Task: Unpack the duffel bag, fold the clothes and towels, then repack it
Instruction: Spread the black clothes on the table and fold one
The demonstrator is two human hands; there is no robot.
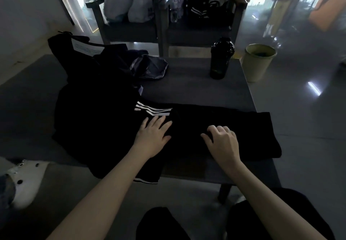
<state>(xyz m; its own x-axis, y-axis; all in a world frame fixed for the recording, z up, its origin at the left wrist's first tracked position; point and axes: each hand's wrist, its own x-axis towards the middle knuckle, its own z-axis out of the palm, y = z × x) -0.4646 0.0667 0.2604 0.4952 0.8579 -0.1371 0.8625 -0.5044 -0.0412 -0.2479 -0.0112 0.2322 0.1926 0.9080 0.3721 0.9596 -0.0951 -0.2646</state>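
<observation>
A black garment (234,127) lies spread across the near part of a grey table (191,89), its right end hanging past the table's edge. My left hand (152,136) presses flat on it with straight fingers, just below three white stripes (151,110). My right hand (222,142) rests on the cloth to the right with its fingers curled down into the fabric; whether it pinches the cloth cannot be told. A black duffel bag (78,57) sits at the table's back left, with a heap of dark clothes (89,112) in front of it and a grey crumpled item (151,67) beside it.
A black bottle (221,59) stands at the table's back right. A pale waste bin (258,61) is on the floor to the right. Chairs with white bags (129,1) and a dark striped garment (204,11) stand behind. A white shoe (28,179) is at the left.
</observation>
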